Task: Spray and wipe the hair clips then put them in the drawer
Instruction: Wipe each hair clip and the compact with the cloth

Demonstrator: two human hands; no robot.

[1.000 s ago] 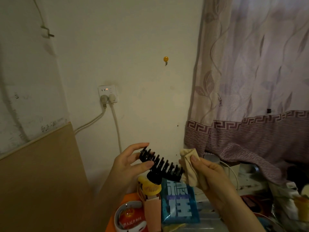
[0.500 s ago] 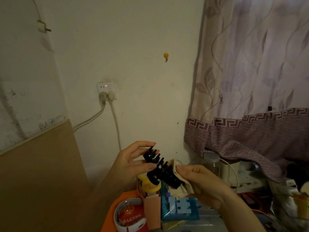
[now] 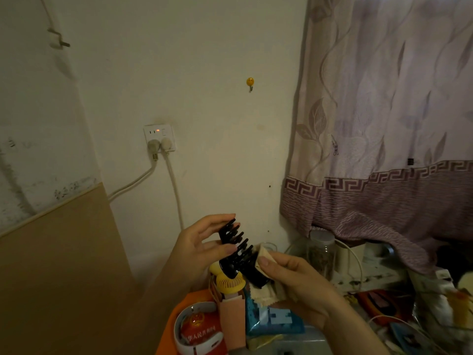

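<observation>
A purple curtain (image 3: 384,124) is hanging on the right. The right hand (image 3: 299,285) is pinching a small cloth (image 3: 263,260) against the black hair clip (image 3: 238,252). The left hand (image 3: 199,242) is pinching the clip's top, holding it up above a yellow fan (image 3: 229,283).

A glossy black plastic clip (image 3: 236,249) meets a soft, matt beige cloth (image 3: 263,257). Behind hangs a thin woven curtain (image 3: 384,124) with a leaf pattern, beside a matt, scuffed painted wall (image 3: 217,60). A smooth brown board (image 3: 56,278) looks like wood. A clear jar (image 3: 321,254) appears glassy.
</observation>
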